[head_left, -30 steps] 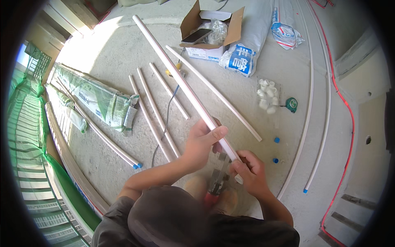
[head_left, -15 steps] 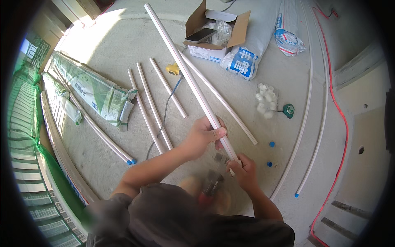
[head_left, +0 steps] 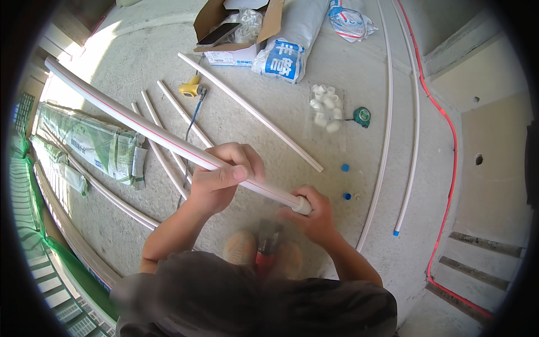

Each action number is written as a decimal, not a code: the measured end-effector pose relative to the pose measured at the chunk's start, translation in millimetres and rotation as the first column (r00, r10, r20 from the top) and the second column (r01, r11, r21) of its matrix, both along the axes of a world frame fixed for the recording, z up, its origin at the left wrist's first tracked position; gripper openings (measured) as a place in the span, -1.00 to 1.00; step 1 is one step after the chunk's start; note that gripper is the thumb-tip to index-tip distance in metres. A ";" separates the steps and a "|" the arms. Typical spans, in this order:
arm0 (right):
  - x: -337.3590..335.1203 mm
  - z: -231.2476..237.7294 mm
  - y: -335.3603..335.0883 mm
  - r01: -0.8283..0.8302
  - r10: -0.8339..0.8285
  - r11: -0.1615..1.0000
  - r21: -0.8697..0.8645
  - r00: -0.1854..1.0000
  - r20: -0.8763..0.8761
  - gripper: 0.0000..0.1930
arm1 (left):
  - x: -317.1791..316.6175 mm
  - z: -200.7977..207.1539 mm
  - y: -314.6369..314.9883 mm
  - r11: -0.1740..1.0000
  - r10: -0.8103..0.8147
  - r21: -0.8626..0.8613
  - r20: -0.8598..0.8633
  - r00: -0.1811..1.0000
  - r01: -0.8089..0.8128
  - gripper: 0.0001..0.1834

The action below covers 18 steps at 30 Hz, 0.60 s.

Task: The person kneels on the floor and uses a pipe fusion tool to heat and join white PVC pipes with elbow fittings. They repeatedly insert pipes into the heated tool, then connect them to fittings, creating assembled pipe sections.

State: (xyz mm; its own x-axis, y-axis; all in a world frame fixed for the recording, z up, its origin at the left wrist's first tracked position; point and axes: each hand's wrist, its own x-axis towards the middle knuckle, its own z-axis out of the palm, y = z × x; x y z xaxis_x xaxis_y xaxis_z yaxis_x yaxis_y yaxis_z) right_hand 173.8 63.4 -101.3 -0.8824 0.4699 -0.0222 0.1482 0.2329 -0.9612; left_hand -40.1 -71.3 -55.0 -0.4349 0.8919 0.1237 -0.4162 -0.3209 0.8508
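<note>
Probably for steadiness, the left hand (head_left: 227,174) grips the pipe (head_left: 150,131) at frame centre while the right hand (head_left: 313,212) clasps its lower-right end fitting (head_left: 304,206).

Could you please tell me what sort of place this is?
Probably part of a building under construction or renovation: the concrete floor is bare, loose pipes lie on it, with a bag of white fittings nearby, and the person holds a long white pipe.

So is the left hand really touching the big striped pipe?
Touching. The head view shows the left hand wrapped around the striped pipe, its thumb lying across it.
</note>
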 end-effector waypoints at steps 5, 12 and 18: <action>-2.6 -17.0 -7.4 0.012 -0.067 0.987 -0.158 0.934 -0.350 -0.44 | 3.6 0.8 -2.9 0.997 0.075 -0.030 0.020 0.997 -0.075 -0.77; 2.7 -26.4 -0.8 -0.029 0.047 0.998 0.056 0.935 -0.352 -0.50 | 5.8 -0.1 -0.5 0.960 0.182 -0.229 0.074 0.980 -0.161 -0.80; 13.9 -21.9 -0.5 0.033 -0.010 0.992 0.119 0.983 -0.185 -0.65 | 1.8 -9.7 5.8 0.847 0.310 -0.511 0.246 0.919 -0.149 -0.81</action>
